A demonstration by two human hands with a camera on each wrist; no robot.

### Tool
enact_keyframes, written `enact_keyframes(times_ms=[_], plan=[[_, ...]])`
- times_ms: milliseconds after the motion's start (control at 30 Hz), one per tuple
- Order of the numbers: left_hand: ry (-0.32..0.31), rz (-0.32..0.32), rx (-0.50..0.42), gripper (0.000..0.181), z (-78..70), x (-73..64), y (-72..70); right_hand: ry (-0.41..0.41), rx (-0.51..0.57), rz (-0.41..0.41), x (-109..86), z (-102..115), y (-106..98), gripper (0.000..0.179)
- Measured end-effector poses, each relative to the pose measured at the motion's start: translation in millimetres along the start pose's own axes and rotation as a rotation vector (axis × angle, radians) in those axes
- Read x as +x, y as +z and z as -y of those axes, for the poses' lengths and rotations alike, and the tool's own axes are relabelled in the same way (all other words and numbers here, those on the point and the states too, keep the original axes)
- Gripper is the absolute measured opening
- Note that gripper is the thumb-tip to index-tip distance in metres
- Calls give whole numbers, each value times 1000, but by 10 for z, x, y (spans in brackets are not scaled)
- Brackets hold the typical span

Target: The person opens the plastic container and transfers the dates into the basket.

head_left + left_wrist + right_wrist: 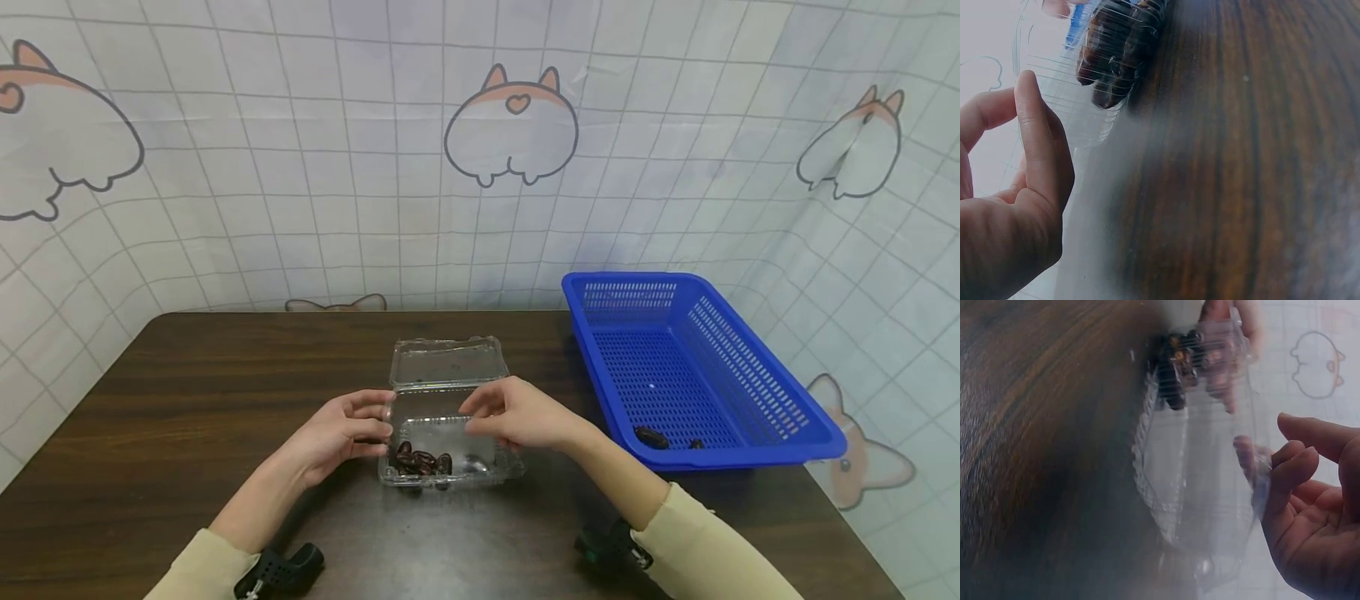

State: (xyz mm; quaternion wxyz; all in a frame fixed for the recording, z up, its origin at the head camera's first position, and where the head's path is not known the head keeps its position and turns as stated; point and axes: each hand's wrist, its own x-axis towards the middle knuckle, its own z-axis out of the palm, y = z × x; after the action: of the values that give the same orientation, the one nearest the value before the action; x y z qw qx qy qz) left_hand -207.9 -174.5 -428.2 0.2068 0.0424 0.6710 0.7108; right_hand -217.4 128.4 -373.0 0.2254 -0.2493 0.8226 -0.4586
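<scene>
A clear plastic clamshell box (450, 390) stands with its lid raised at the back. Several dark red dates (423, 460) lie together in its front left corner, and the left wrist view shows these dates (1119, 47) through the clear wall. My left hand (341, 433) rests its fingertips along the box's left side, fingers spread. Over the right part of the box hangs my right hand (517, 412), fingers loosely bent. In the right wrist view the thumb (1316, 432) stands apart from the fingers, with nothing between them.
A blue plastic basket (750, 454) sits on the table's right side, with dark dates (651, 437) near its front wall. The brown table (187, 400) ends at a white cloth backdrop (315, 167) with a grid pattern.
</scene>
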Motion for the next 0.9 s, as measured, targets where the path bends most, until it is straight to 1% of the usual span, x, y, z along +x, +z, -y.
enact_keyframes(times_ms=[200, 433, 667, 900], plan=[[-11, -13, 9, 60, 11, 1, 4, 7, 8, 52, 100, 6, 92, 29], [1, -1, 4, 60, -2, 0, 6, 4, 7, 93, 201, -4, 168, 29], [0, 6, -5, 61, -13, -4, 9, 19, -37, 110, 253, -7, 221, 26], [-2, 3, -1, 60, -4, -2, 13, 51, -101, 119, 276, -1, 267, 26]])
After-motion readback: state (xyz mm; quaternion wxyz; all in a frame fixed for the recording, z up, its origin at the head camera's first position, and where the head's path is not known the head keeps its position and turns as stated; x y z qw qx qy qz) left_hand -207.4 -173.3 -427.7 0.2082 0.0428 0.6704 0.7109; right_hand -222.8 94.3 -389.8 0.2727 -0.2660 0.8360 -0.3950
